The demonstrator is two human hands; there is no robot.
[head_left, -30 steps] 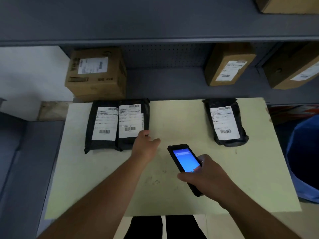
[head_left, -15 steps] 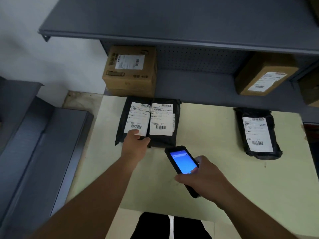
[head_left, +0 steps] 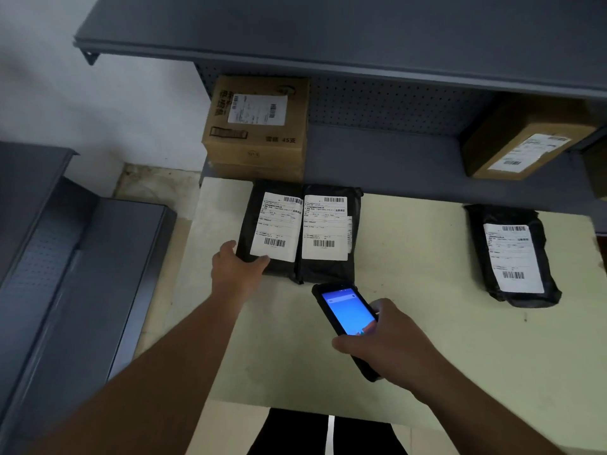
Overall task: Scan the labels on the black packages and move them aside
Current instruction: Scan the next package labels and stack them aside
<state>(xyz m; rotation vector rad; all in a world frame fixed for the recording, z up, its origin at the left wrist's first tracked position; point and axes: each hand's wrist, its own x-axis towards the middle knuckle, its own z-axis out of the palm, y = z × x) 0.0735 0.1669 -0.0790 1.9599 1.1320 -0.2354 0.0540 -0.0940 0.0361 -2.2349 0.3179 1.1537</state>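
Two black packages with white labels lie side by side at the back left of the pale table [head_left: 427,356]: the left package [head_left: 259,221] and the middle package [head_left: 328,270]. A third black package [head_left: 512,257] lies apart at the right. My left hand [head_left: 235,267] grips the near left corner of the left package, thumb on its label edge. My right hand [head_left: 391,343] holds a black handheld scanner [head_left: 345,310] with a lit blue screen, just in front of the middle package.
A grey shelf unit [head_left: 377,165] runs behind the table, holding a labelled cardboard box [head_left: 259,133] at the left and another box [head_left: 522,146] at the right. A grey metal rack [head_left: 65,274] stands to the left of the table.
My left hand moved left from the middle package's near edge to the left package's near corner and took hold of it. The camera turned left. The scanner stayed in my right hand.
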